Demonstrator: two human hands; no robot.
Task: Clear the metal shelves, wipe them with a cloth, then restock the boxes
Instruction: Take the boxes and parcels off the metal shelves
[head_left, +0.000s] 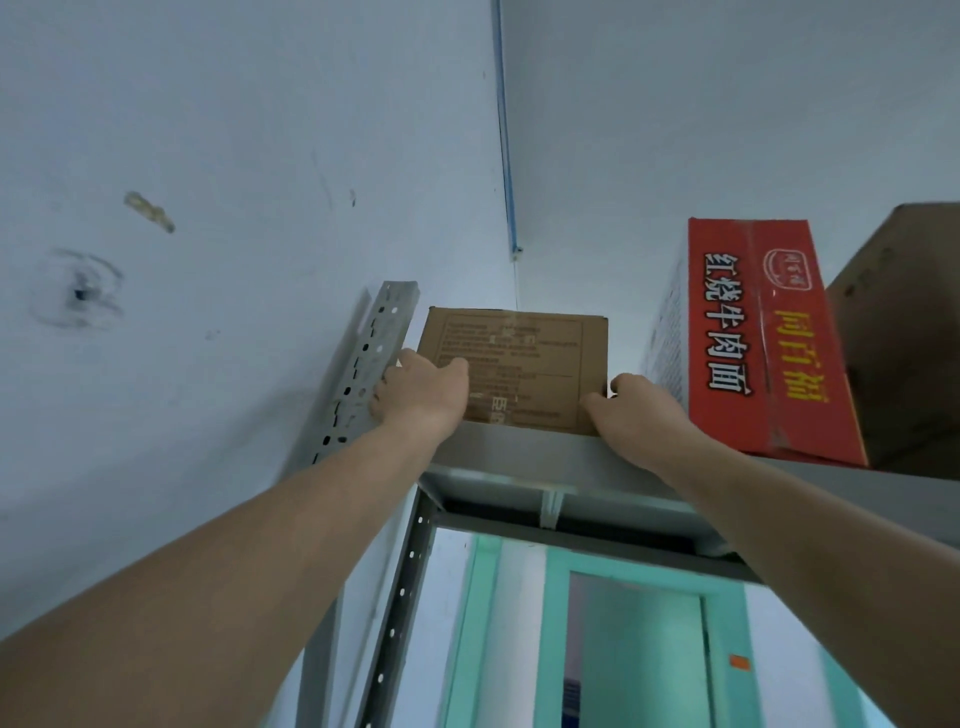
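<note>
Both bare arms stretch up and forward, nearly straight at the elbows, to a small brown box (524, 358) that sits at the left end of the top shelf (524, 452), its printed face turned toward the person. The left hand (421, 397) grips the box's left edge: the thumb lies flat across the front face and the fingers curl round the side, so their tips are out of sight behind the cardboard. The right hand (636, 410) holds the box's lower right corner, thumb pressed on the front and the fingers hooked round the right side, the wrist bent back a little over the shelf's lip. The box's bottom edge meets the shelf, though I cannot tell whether it rests fully on it or is just lifted. Just left of the box, behind the left hand, a perforated metal upright (369, 358) leans up along the pale wall (208, 156). To the box's right, with a gap between them, a red carton (769, 343) with Chinese lettering stands on end, and a larger plain carton (904, 338) sits just beyond that. Above the box a blue conduit (504, 130) runs up the room's corner. Below the box, under the shelf, a teal door frame (556, 623) shows.
</note>
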